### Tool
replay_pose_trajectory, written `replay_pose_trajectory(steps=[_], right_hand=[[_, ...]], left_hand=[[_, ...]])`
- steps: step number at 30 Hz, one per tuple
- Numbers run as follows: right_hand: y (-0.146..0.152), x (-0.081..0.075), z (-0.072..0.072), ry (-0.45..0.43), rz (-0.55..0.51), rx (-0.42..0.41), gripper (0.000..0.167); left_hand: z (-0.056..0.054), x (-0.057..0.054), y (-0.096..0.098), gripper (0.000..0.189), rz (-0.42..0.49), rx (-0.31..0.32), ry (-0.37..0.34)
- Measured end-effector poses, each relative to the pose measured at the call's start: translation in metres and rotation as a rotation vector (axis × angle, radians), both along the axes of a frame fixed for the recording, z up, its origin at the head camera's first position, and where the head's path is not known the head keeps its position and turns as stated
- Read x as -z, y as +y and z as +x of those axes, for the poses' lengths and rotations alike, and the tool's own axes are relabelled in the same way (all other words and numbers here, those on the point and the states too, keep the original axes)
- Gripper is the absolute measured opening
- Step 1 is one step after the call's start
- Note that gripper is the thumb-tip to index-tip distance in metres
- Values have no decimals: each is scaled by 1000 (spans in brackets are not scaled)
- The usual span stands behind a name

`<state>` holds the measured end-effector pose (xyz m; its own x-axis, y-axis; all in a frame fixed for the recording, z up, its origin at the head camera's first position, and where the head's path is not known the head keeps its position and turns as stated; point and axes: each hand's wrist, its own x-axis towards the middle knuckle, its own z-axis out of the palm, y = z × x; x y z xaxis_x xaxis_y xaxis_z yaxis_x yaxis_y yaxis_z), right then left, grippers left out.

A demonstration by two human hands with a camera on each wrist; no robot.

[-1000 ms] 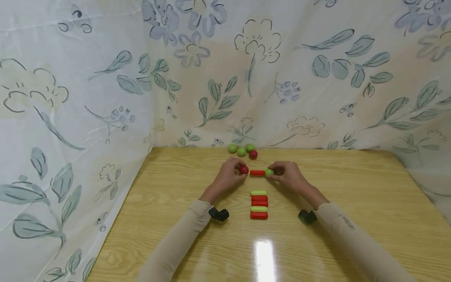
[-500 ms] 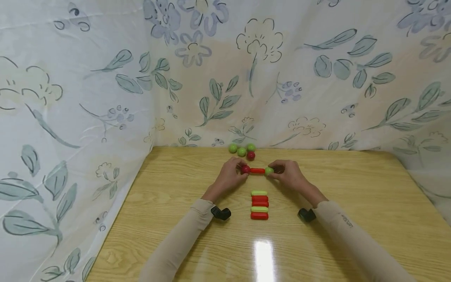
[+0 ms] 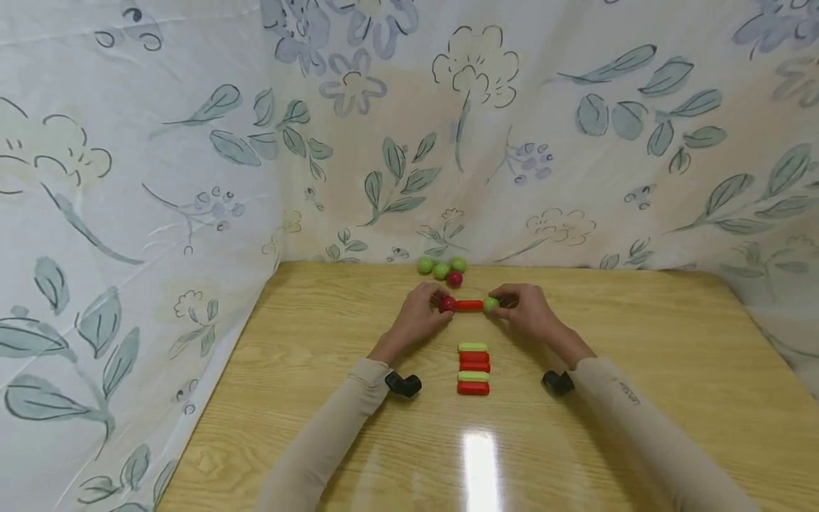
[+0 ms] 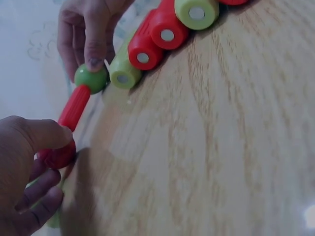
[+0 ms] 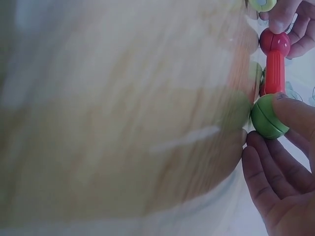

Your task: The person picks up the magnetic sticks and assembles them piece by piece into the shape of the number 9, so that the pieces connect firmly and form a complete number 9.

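My left hand pinches a dark red ball between thumb and fingers. Across from it, my right hand pinches a green ball. A short red rod spans the two balls, its ends touching both, as the left wrist view and the right wrist view also show. Nearer the front lies a stack-like row of rods: light green rods and red rods side by side. Round silvery discs show on their ends in the left wrist view.
Several green balls and one dark red ball sit at the back edge of the wooden table. A floral cloth hangs behind and at the left. Each wrist wears a small black camera.
The left hand has moved right with its red ball, closing the gap to the red rod, which now touches it. The red ball at the back has shifted slightly left among the green balls.
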<state>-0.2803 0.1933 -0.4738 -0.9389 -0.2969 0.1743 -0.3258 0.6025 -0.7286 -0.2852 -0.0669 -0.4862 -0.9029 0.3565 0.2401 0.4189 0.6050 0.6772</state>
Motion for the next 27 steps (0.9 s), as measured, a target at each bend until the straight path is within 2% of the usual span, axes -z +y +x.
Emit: replay_pose_trajectory(steps=[5, 6, 8, 10, 13, 16, 19, 23, 27], right_hand=[[2, -2, -2, 11, 1, -7, 26], [2, -2, -2, 12, 2, -11, 26], [3, -3, -3, 9, 5, -13, 26], [4, -4, -3, 6, 8, -13, 26], [5, -6, -4, 5, 11, -8, 25], [6, -5, -4, 8, 6, -4, 24], [5, -2, -4, 10, -7, -14, 24], [3, 0, -3, 13, -18, -24, 25], [2, 1, -4, 20, -17, -22, 25]], left_hand=[[9, -9, -1, 34, -96, -73, 105], [12, -12, -1, 31, -115, -69, 126], [18, -19, 0, 26, -135, -17, 138], [24, -26, 4, 22, -168, 79, 109], [30, -35, 12, 22, -220, 243, 9], [31, -36, 21, 26, -288, 336, -73], [31, -34, 27, 24, -346, 363, -113], [30, -35, 30, 19, -426, 376, -120], [28, -37, 33, 18, -467, 383, -137]])
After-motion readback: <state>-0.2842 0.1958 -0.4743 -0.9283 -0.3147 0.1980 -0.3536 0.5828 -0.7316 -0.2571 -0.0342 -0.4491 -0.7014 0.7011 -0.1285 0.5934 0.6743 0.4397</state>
